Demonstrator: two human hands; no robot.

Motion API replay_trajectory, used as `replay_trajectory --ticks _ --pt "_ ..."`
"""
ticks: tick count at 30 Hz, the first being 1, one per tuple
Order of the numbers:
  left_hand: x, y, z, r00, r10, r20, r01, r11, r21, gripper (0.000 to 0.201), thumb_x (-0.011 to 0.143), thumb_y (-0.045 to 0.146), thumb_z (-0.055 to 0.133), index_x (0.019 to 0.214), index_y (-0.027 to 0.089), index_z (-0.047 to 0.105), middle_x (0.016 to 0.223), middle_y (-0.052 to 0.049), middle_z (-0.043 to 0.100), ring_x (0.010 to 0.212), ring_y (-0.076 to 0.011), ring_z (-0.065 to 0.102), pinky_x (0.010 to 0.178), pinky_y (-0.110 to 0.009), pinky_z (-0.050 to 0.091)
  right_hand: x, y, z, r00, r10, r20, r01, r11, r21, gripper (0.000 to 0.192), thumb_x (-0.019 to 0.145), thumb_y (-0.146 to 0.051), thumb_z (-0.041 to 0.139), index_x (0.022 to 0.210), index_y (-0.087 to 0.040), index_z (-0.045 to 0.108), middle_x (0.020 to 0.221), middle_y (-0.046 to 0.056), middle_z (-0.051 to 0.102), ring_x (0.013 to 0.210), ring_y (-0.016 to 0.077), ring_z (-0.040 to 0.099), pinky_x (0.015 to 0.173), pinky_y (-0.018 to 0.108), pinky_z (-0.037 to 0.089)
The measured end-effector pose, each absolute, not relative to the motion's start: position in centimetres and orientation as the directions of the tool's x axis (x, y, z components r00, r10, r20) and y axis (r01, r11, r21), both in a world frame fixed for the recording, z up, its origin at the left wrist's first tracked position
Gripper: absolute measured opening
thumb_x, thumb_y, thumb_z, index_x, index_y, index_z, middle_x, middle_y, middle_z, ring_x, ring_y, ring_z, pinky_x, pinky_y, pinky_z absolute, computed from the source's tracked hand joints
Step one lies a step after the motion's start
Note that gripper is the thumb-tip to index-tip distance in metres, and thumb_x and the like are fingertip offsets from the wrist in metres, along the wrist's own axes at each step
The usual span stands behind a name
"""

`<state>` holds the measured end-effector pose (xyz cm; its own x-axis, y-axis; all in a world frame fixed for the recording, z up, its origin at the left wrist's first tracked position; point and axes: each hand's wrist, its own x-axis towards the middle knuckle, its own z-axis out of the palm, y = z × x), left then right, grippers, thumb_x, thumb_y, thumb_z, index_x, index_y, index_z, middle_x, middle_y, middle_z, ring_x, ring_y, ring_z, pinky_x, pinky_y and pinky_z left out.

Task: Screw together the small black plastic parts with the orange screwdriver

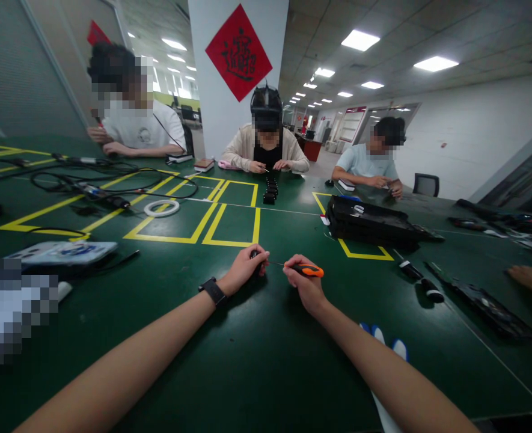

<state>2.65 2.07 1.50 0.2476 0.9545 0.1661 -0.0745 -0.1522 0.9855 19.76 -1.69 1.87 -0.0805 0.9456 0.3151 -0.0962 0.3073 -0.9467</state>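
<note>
My left hand (244, 269), with a black watch on the wrist, is closed around a small black part (255, 257); its exact kind is mostly hidden by the fingers. In my right hand (304, 285) is a screwdriver (313, 270) with an orange and black handle. Its thin shaft points left, toward the black part, and the tip meets or lies very near my left fingers; contact cannot be made out. Both hands are just above the green table (229, 355), near the middle of the view.
Farther right lie a black casing (369, 219), dark cylindrical pieces (421, 282) and a long black panel (491, 307). White-and-blue gloves (400, 349) are by my right forearm. Cables (94, 195) and a white ring (162, 207) lie left. Several people sit around; another person's hand (529, 279) rests far right.
</note>
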Motion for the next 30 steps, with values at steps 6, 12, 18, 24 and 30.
replay_trajectory --ticks 6,12,18,24,30 --pt "2.69 2.05 1.47 0.248 0.955 0.164 -0.069 -0.151 0.986 0.024 0.076 0.04 0.054 0.075 0.017 0.048 0.061 0.002 0.056 0.047 -0.0085 0.052 0.047 -0.021 0.043 19.71 -1.8 2.03 -0.105 0.951 0.291 -0.106 0.28 -0.954 0.019 0.081 -0.034 0.048 0.08 -0.017 0.057 0.052 -0.005 0.042 0.044 0.0067 0.038 0.041 0.019 0.03" --pt "2.76 2.11 1.24 0.257 0.953 0.159 -0.031 -0.156 0.987 0.027 0.076 0.043 0.053 0.074 0.016 0.048 0.06 0.002 0.056 0.045 -0.0082 0.051 0.044 -0.02 0.041 20.01 -1.99 2.62 -0.12 0.949 0.292 -0.078 0.284 -0.956 0.014 0.078 -0.032 0.054 0.085 -0.02 0.053 0.059 -0.004 0.049 0.047 0.0073 0.043 0.041 0.018 0.031" --pt "2.86 1.98 1.51 0.261 0.949 0.176 -0.015 -0.179 0.984 0.031 0.077 0.045 0.052 0.068 0.016 0.048 0.053 0.004 0.05 0.038 -0.006 0.045 0.039 -0.018 0.037 20.35 -2.02 2.47 -0.203 0.903 0.38 -0.022 0.384 -0.923 0.009 0.073 -0.026 0.059 0.073 -0.017 0.058 0.066 -0.001 0.049 0.051 0.0075 0.042 0.045 0.02 0.034" --pt "2.9 1.82 1.62 0.274 0.95 0.147 -0.03 -0.145 0.989 0.034 0.078 0.047 0.049 0.064 0.015 0.049 0.051 0.005 0.045 0.035 -0.0047 0.039 0.033 -0.017 0.031 20.12 -2.35 2.72 -0.185 0.928 0.323 -0.043 0.321 -0.946 0.022 0.084 -0.034 0.045 0.082 -0.017 0.06 0.058 -0.002 0.045 0.048 0.0078 0.04 0.043 0.02 0.031" --pt "2.84 1.84 1.52 0.311 0.941 0.137 -0.038 -0.131 0.991 0.035 0.079 0.047 0.047 0.063 0.016 0.047 0.046 0.006 0.042 0.034 -0.0053 0.038 0.033 -0.017 0.029 20.04 -2.35 2.6 -0.163 0.932 0.325 -0.03 0.325 -0.945 0.016 0.084 -0.033 0.047 0.088 -0.019 0.052 0.054 -0.005 0.047 0.044 0.0074 0.041 0.041 0.019 0.031"
